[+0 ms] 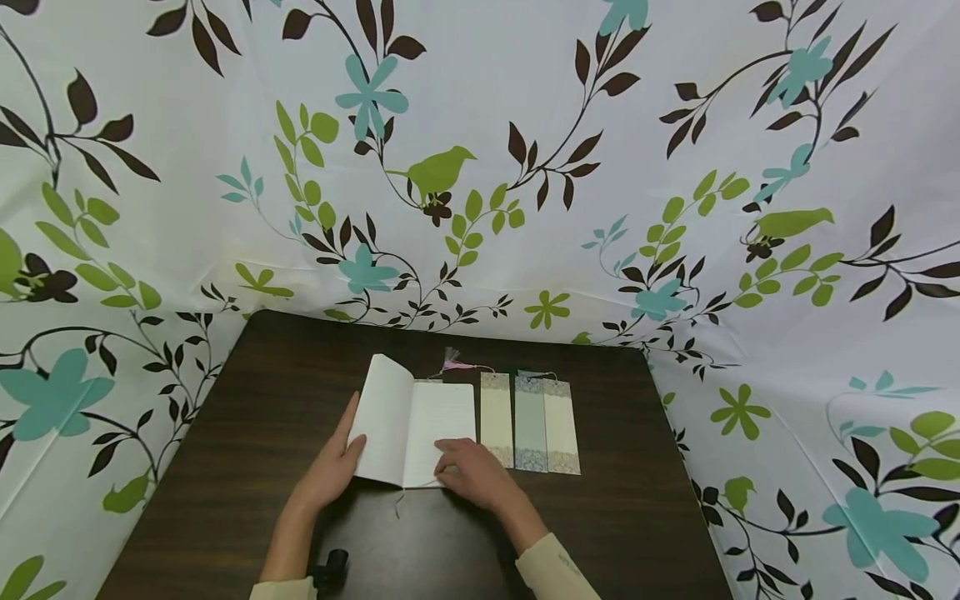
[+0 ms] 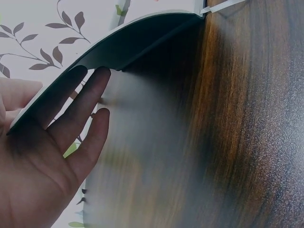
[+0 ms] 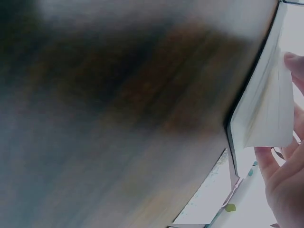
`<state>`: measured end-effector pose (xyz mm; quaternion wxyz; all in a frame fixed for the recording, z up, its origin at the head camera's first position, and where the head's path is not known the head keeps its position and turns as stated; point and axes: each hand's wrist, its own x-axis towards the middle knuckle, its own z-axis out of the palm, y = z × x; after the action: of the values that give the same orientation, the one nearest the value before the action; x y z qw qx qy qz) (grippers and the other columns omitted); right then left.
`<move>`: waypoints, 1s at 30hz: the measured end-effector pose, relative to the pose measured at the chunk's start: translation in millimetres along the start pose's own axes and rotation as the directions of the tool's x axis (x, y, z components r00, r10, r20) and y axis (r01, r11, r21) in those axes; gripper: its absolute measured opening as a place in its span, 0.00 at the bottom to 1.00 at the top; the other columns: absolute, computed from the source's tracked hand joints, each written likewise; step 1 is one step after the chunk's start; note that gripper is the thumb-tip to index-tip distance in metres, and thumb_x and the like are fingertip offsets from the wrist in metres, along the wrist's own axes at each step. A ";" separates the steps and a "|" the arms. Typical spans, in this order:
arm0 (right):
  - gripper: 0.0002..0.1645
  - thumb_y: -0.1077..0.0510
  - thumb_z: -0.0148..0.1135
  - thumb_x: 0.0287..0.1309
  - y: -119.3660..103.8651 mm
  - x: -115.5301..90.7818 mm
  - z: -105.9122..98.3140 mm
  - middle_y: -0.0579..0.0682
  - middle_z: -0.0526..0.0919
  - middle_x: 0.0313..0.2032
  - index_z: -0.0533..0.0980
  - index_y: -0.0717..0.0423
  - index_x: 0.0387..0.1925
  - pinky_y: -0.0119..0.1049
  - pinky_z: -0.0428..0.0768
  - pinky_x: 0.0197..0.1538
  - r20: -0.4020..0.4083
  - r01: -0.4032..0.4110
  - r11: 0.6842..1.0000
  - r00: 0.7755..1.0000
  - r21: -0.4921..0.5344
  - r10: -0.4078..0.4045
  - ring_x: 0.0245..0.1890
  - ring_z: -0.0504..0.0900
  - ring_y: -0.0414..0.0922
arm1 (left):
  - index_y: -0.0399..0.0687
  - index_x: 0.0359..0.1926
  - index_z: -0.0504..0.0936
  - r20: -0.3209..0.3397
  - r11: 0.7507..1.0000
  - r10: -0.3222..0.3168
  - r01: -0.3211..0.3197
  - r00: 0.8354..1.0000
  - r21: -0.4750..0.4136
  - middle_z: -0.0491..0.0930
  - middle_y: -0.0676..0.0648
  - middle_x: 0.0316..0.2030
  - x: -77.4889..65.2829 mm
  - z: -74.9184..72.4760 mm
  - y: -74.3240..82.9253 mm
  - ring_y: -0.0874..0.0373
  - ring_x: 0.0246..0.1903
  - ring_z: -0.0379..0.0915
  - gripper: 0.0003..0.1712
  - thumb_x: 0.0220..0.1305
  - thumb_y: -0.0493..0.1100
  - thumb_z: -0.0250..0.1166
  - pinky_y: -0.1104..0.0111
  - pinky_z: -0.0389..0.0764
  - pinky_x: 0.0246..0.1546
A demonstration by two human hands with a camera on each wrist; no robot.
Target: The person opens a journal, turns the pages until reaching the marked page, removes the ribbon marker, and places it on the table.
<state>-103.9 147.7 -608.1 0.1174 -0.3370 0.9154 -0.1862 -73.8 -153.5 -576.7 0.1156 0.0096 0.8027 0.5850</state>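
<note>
An open notebook [image 1: 442, 421] with blank-looking pages and a dark cover lies on the table, its left side raised at a slant. My left hand [image 1: 330, 467] holds that left side, thumb over the page edge and fingers [image 2: 90, 95] spread behind the dark cover. My right hand [image 1: 474, 473] is at the lower right of the right page. In the right wrist view, its thumb [image 3: 295, 65] and fingers [image 3: 267, 164] pinch some slightly lifted pages [image 3: 270, 109]. A thin ribbon [image 1: 400, 504] hangs from the notebook's bottom edge.
Right of the notebook lie a cream bookmark [image 1: 497, 417], a blue-grey bookmark [image 1: 530, 425] and another cream bookmark [image 1: 561, 425]. A pink tassel [image 1: 453, 362] lies behind the notebook. Patterned cloth [image 1: 525, 250] surrounds the dark wooden table [image 1: 600, 533].
</note>
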 end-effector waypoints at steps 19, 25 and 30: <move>0.58 0.56 0.78 0.60 -6.9 -3.7 11.1 0.57 0.60 0.83 0.57 0.43 0.85 0.63 0.72 0.72 -0.316 -0.229 0.973 0.925 -0.015 0.212 0.79 0.66 0.59 | 0.62 0.88 0.26 -0.022 1.000 0.023 -0.023 0.999 -0.008 0.28 0.42 0.88 -1.6 2.0 -2.0 0.35 0.86 0.29 0.48 0.87 0.40 0.49 0.32 0.43 0.79; 0.69 0.43 0.73 0.69 -17.3 7.2 12.7 0.55 0.68 0.79 0.34 0.49 0.89 0.59 0.77 0.69 -0.362 -0.264 0.887 0.839 0.379 0.405 0.75 0.74 0.55 | 0.65 0.87 0.24 -0.075 0.998 0.062 -0.062 0.995 -0.007 0.26 0.42 0.88 -2.3 6.4 -2.9 0.34 0.86 0.30 0.51 0.85 0.36 0.51 0.29 0.45 0.77; 0.58 0.43 0.66 0.74 -37.6 10.7 13.0 0.51 0.64 0.82 0.40 0.41 0.89 0.61 0.71 0.74 -0.145 -0.264 0.772 0.898 0.579 0.416 0.78 0.69 0.55 | 0.59 0.87 0.24 -0.064 0.998 0.048 -0.050 0.997 -0.029 0.25 0.39 0.87 -1.5 7.0 -2.8 0.32 0.85 0.27 0.50 0.86 0.39 0.51 0.27 0.42 0.77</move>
<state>-85.8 110.7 -605.0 0.1171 -0.0889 0.8769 -0.4575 -70.7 -148.1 -581.1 0.0760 0.0090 0.7965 0.5998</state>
